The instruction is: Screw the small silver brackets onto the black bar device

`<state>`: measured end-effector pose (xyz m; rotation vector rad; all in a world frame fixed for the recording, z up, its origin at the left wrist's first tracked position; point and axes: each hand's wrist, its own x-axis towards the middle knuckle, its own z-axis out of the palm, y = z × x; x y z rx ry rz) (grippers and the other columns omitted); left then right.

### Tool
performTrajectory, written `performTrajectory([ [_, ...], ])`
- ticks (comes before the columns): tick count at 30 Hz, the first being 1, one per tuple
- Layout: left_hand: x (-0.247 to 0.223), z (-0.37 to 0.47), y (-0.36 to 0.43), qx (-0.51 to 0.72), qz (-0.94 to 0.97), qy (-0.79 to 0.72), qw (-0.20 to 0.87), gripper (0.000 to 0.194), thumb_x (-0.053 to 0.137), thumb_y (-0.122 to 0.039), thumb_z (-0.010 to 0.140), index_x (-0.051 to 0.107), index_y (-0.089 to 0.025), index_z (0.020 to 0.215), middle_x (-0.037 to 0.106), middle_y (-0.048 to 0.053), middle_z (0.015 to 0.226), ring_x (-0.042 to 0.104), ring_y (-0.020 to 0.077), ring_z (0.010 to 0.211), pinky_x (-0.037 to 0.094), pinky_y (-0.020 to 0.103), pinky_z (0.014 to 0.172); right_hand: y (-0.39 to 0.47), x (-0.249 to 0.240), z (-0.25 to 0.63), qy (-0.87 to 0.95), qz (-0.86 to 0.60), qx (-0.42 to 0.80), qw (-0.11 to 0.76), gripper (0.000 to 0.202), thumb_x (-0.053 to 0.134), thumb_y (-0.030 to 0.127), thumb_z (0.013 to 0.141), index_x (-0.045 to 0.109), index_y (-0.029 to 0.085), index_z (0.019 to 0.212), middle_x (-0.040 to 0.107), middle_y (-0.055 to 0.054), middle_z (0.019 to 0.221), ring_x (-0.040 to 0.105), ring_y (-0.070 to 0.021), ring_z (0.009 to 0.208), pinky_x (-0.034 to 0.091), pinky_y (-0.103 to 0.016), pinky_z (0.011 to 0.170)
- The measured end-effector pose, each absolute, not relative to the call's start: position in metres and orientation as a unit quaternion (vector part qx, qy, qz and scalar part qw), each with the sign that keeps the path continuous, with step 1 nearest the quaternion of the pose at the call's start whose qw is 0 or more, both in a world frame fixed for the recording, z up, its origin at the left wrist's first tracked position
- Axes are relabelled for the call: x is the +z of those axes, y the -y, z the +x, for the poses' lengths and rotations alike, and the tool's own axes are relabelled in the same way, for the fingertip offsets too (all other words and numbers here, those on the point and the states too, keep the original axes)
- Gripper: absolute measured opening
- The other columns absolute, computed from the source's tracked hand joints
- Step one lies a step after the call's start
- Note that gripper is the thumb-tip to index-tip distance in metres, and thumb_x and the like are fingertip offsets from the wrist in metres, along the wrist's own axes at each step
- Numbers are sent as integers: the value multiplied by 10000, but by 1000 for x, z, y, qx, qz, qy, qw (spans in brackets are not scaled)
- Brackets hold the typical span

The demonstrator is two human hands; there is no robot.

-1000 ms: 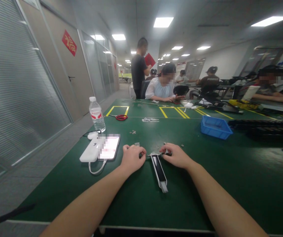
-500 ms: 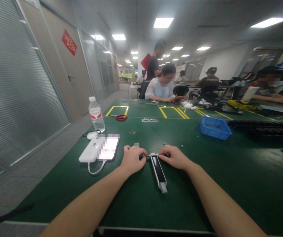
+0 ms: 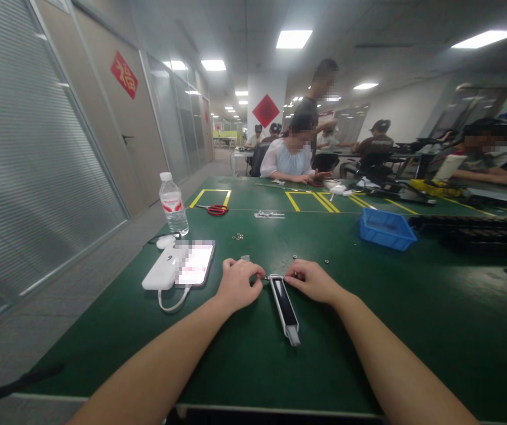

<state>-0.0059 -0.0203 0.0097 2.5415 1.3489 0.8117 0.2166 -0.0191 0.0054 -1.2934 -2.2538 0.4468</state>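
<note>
A long, narrow device [image 3: 284, 307] with a white frame and a dark face lies on the green table [image 3: 182, 366], a grey piece at its near end. At its far end, my left hand [image 3: 239, 284] pinches something small and thin just left of the top edge. On the other side, my right hand [image 3: 314, 281] has its fingers pressed together at the top right corner; what they hold is too small to name. Beyond my hands lie small metal rings [image 3: 238, 236] and a small clear piece [image 3: 245, 258].
On the left are a water bottle [image 3: 173, 205], a white power bank [image 3: 161, 269] and a cabled phone [image 3: 196, 263]. Further back lie red scissors [image 3: 216, 209] and thin white pieces [image 3: 270, 215]. A blue bin [image 3: 386, 228] stands right. People sit beyond the table.
The standing person in the background has moved to the right, behind the seated person. My hands and the device have stayed almost in place.
</note>
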Motion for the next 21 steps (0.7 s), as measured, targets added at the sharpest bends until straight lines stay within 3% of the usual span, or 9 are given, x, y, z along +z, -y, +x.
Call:
performTrajectory([
  [21, 11, -5, 21, 260, 858, -436, 80, 131, 515, -181, 761, 620, -232, 819, 690, -30, 863, 576, 187, 891, 232, 398, 860, 16, 0, 218, 822, -482, 175, 248, 153, 569, 259, 812, 674, 158, 765, 582, -34, 732, 519, -133, 639, 418, -265, 615],
])
